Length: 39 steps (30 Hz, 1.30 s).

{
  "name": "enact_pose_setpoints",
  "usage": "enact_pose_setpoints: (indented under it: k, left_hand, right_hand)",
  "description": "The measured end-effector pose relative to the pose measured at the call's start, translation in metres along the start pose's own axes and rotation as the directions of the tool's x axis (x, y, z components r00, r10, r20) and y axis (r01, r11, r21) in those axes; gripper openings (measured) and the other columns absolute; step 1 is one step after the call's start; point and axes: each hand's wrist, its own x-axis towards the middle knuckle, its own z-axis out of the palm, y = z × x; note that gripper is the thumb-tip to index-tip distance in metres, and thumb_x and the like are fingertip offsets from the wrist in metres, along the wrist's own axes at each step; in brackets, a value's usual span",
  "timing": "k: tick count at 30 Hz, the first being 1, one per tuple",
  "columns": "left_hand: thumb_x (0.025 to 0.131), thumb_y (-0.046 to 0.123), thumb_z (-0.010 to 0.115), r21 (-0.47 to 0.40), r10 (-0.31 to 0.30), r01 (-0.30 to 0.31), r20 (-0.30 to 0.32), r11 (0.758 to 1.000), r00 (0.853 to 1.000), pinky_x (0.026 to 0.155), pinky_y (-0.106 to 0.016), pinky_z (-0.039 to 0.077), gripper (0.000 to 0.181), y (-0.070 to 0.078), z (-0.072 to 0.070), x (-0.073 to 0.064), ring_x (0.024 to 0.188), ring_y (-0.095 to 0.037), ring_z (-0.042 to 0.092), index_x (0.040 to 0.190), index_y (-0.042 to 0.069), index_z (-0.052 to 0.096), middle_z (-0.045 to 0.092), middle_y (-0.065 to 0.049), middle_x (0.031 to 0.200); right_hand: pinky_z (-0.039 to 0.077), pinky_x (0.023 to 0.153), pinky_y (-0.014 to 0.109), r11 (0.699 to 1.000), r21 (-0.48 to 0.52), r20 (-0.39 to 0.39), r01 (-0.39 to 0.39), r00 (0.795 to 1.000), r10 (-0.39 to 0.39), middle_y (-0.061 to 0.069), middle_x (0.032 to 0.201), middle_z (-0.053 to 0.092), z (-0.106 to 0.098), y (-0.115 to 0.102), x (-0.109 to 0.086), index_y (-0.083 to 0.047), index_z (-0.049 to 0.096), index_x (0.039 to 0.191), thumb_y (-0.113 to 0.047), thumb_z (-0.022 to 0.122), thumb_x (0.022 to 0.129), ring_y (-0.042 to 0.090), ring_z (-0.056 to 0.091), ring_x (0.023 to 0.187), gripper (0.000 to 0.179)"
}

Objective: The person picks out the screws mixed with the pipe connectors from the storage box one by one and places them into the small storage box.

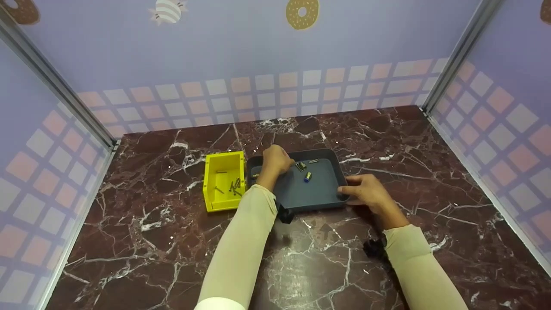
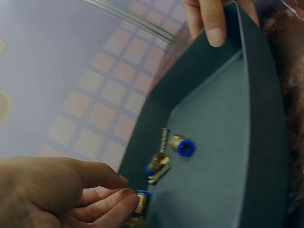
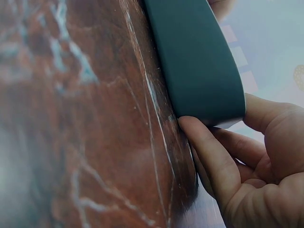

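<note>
A dark grey tray [image 1: 310, 189] lies on the tabletop, holding brass fittings with blue collars and small screws [image 2: 159, 175]. My left hand [image 1: 275, 160] reaches over its left part. In the left wrist view, the thumb and curled fingertips come close together beside a blue-collared fitting [image 2: 142, 202]; I cannot tell whether they pinch anything. Farther along the tray floor lies another blue-collared fitting [image 1: 308, 177]. My right hand [image 1: 368, 191] grips the tray's right front corner, the thumb over the rim and fingers at the outside and bottom edge.
Left of the tray, right beside it, stands a yellow bin [image 1: 207, 189] with several screws [image 1: 234, 186] inside. The dark red marble tabletop [image 1: 142, 241] is bounded by patterned panels [image 1: 258, 51] at the back and sides.
</note>
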Motion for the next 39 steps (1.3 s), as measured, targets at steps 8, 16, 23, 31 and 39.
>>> enact_pose_setpoints:
  k: [8, 16, 23, 31, 39]
  left_hand:
    - [0.082, 0.018, 0.078, 0.09, -0.017, 0.022, -0.058, 0.996, 0.998, 0.103, -0.04, 0.051, 0.019, 0.005, 0.016, 0.004, 0.103, -0.031, 0.073, 0.068, 0.006, 0.075, 0.079, -0.014, 0.095]
    - [0.076, 0.015, 0.083, 0.067, -0.063, 0.072, -0.131, 0.995, 0.989, 0.08, -0.035, 0.061, 0.019, 0.018, 0.032, 0.007, 0.083, -0.022, 0.07, 0.065, 0.01, 0.069, 0.078, -0.012, 0.089]
    - [0.078, 0.011, 0.083, 0.007, -0.074, 0.076, -0.135, 0.997, 0.988, 0.077, -0.038, 0.061, 0.022, 0.023, 0.043, 0.006, 0.09, -0.027, 0.075, 0.097, 0.001, 0.079, 0.077, -0.02, 0.1]
    - [0.08, 0.006, 0.076, 0.06, -0.076, 0.079, -0.059, 0.995, 0.995, 0.081, -0.036, 0.06, 0.005, 0.027, 0.044, 0.004, 0.096, -0.026, 0.074, 0.084, 0.003, 0.076, 0.077, -0.016, 0.102]
    - [0.072, 0.013, 0.085, 0.086, -0.082, 0.079, 0.036, 0.993, 0.996, 0.083, -0.035, 0.059, 0.016, 0.025, 0.038, 0.004, 0.094, -0.023, 0.067, 0.073, 0.008, 0.07, 0.075, -0.013, 0.101]
  right_hand:
    - [0.063, 0.071, 0.038, 1.0, 0.014, 0.001, -0.001, 1.0, 0.001, 0.012, 0.102, 0.072, 0.002, -0.001, 0.001, 0.007, 0.054, 0.142, -0.008, 0.076, 0.089, 0.018, 0.073, 0.068, 0.059]
    - [0.063, 0.071, 0.038, 1.0, 0.012, 0.012, 0.006, 1.0, -0.006, 0.014, 0.104, 0.072, 0.0, -0.001, 0.001, 0.008, 0.053, 0.142, -0.009, 0.076, 0.089, 0.018, 0.073, 0.069, 0.06]
    - [0.063, 0.07, 0.038, 1.0, 0.006, 0.008, 0.009, 1.0, -0.009, 0.014, 0.105, 0.073, 0.0, -0.001, 0.001, 0.008, 0.055, 0.14, -0.009, 0.076, 0.089, 0.02, 0.075, 0.075, 0.057]
    - [0.063, 0.07, 0.038, 1.0, 0.01, 0.012, 0.015, 1.0, -0.015, 0.014, 0.104, 0.073, 0.002, -0.001, -0.001, 0.01, 0.054, 0.14, -0.009, 0.076, 0.089, 0.021, 0.075, 0.075, 0.058]
    - [0.063, 0.067, 0.039, 1.0, 0.026, 0.007, 0.011, 1.0, -0.011, 0.012, 0.099, 0.073, 0.001, -0.002, -0.001, 0.01, 0.055, 0.139, -0.009, 0.077, 0.089, 0.019, 0.074, 0.07, 0.057]
